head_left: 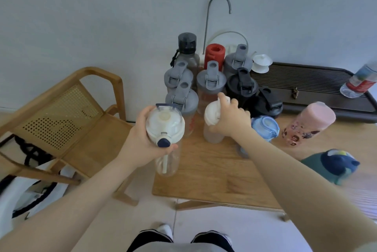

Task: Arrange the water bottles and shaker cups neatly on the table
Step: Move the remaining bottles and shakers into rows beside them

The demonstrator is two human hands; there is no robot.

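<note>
My left hand [140, 139] grips a clear bottle with a white lid and a navy button [165, 129], held above the table's left edge. My right hand [232, 117] grips the lid of a white-lidded shaker cup [212, 127] that stands on the wooden table [214, 178]. Behind them stands a cluster of several grey-lidded shakers [181, 98], a black-lidded shaker [241, 86], a red-capped bottle [214, 54] and a dark bottle [187, 47]. To the right are a small blue-lidded cup [265, 129], a pink patterned bottle [306, 125] and a green and navy bottle [334, 166].
A dark slatted tea tray [306, 86] lies at the back right with a plastic water bottle [361, 82] and a white lidded cup [262, 63] on it. A curved metal spout [212, 16] rises behind the cluster. A wooden cane chair [67, 112] stands left of the table.
</note>
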